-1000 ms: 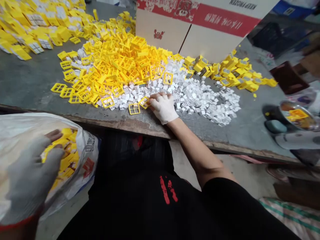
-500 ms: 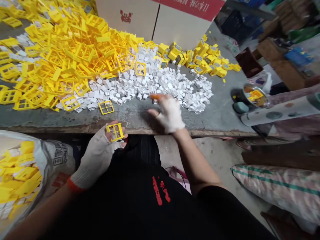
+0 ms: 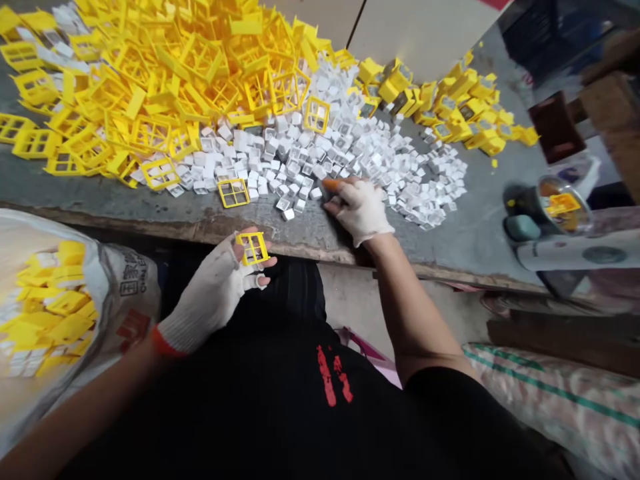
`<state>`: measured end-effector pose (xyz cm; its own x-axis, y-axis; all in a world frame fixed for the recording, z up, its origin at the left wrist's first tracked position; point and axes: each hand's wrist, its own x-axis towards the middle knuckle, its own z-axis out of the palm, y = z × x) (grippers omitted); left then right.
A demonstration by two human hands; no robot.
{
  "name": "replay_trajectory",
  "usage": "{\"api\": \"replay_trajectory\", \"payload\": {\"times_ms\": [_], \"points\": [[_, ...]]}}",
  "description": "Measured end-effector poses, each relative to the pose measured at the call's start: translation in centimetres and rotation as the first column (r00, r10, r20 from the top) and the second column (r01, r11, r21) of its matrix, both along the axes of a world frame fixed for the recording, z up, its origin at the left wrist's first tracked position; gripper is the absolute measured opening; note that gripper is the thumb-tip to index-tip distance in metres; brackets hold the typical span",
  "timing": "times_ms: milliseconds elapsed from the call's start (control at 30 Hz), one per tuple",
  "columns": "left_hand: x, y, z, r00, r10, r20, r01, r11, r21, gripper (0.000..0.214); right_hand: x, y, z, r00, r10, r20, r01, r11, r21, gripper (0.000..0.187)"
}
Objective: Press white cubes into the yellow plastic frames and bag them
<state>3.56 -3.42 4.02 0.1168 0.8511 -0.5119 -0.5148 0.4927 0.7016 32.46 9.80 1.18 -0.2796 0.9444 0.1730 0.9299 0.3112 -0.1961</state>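
My left hand (image 3: 215,290), in a white fingerless glove, holds a small yellow window frame (image 3: 253,247) by its edge just below the table's front edge. My right hand (image 3: 359,209), also gloved, rests on the grey table (image 3: 75,197) at the near side of a spread of small white cubes (image 3: 350,157), its fingers curled at the cubes. Whether they grip one is hidden. A loose yellow frame (image 3: 233,193) lies on the table between my hands.
A big heap of yellow frames (image 3: 160,73) covers the table's left and back. Finished yellow boxes (image 3: 450,100) lie at the back right by a cardboard carton (image 3: 425,27). A white sack with yellow pieces (image 3: 50,300) stands at my left. A metal bowl (image 3: 560,200) sits right.
My left hand left the sack and came up holding a yellow frame. My right hand shifted right along the white cubes. The view tilted down and closer to the table.
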Motion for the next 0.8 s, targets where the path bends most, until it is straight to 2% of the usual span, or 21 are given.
{"api": "replay_trajectory", "payload": {"times_ms": [67,133,233,333,400,467,500,533,600,667,733,800], "points": [[0.1,0.0,-0.3,1.000,0.008,0.006,-0.008,1.000,0.005,0.038,0.8,-0.5,0.0,0.997,-0.077,0.005,0.077,0.995,0.069,0.040],[0.2,0.1,-0.4,1.000,0.017,0.023,-0.017,1.000,0.004,0.033,0.2,-1.3,0.4,0.998,-0.059,0.009,0.058,0.994,0.088,0.037],[0.4,0.2,-0.3,0.999,0.025,0.046,-0.024,1.000,-0.015,0.029,-2.6,-2.3,1.3,0.998,0.063,0.013,-0.063,0.998,0.010,0.037],[0.3,0.2,-0.2,0.998,0.036,0.053,-0.035,0.999,-0.015,0.026,-5.0,-1.9,1.8,0.995,0.101,-0.017,-0.102,0.991,-0.091,0.037],[0.3,0.0,-0.3,0.998,0.043,0.054,-0.043,0.999,-0.001,0.026,-5.6,-1.5,1.7,0.993,0.087,-0.079,-0.097,0.987,-0.129,0.030],[0.1,-0.2,-0.4,0.997,0.043,0.058,-0.044,0.999,0.008,0.028,-5.3,-1.5,1.4,0.965,0.077,-0.250,-0.113,0.985,-0.130,0.019],[0.1,-0.3,-0.4,0.997,0.039,0.064,-0.040,0.999,0.012,0.028,-5.1,-1.9,1.3,0.920,0.074,-0.385,-0.130,0.984,-0.122,0.015],[0.0,-0.4,-0.3,0.997,0.031,0.072,-0.032,0.999,0.016,0.028,-4.9,-2.4,1.2,0.841,0.070,-0.537,-0.154,0.982,-0.113,0.016],[-0.1,-0.5,-0.1,0.996,0.014,0.093,-0.017,0.999,0.037,0.029,-4.7,-3.9,1.2,0.609,0.040,-0.792,-0.218,0.969,-0.119,0.032],[-0.1,-0.6,0.2,0.994,-0.005,0.112,-0.003,0.998,0.065,0.035,-5.0,-5.7,1.5,0.407,-0.021,-0.913,-0.289,0.945,-0.151,0.046],[0.0,-0.8,0.4,0.992,-0.024,0.127,0.013,0.997,0.080,0.044,-5.6,-7.2,1.7,0.311,-0.075,-0.947,-0.336,0.924,-0.184,0.048],[0.1,-0.9,0.5,0.988,-0.047,0.145,0.035,0.996,0.088,0.050,-6.1,-8.3,1.9,0.276,-0.079,-0.958,-0.327,0.929,-0.171,0.044]]}}
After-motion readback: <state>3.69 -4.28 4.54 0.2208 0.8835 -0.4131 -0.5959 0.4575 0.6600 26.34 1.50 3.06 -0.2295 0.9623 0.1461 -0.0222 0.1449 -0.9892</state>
